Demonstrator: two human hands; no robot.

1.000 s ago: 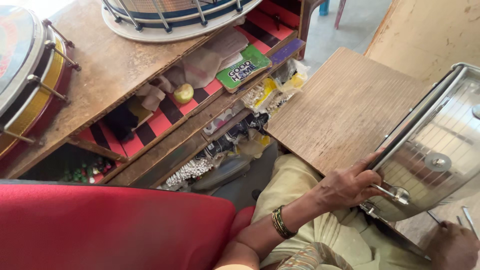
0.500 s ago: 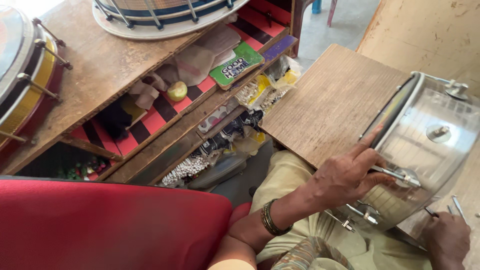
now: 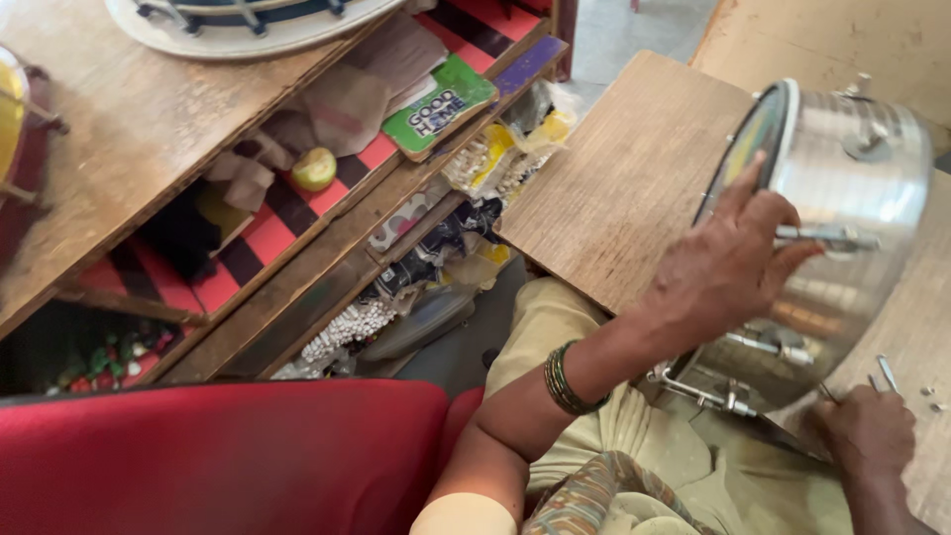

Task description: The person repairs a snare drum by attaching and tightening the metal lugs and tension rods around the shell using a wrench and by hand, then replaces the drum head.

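1 steel drum (image 3: pixel 842 238), 2 hands on it: left hand (image 3: pixel 728 263), right hand (image 3: pixel 867 431). 1 set of green bangles (image 3: pixel 565 378). 1 wooden board (image 3: pixel 624 183). 1 green booklet (image 3: pixel 441 104). 1 yellow-green fruit (image 3: pixel 314 168). 1 red cushion (image 3: pixel 218 461). 1 white-rimmed drum (image 3: pixel 248 18) up top.

- A flat green rectangular package (image 3: pixel 439 106) with a black and white label lies tilted on the red and black striped shelf (image 3: pixel 287 213), beside crumpled brown paper (image 3: pixel 347 94)
- Clear plastic packets (image 3: pixel 500 154) with yellow and white contents sit on the lower shelf, just below the green one
- Dark packets (image 3: pixel 446 243) lie further along, their contents hard to tell, perhaps small hardware
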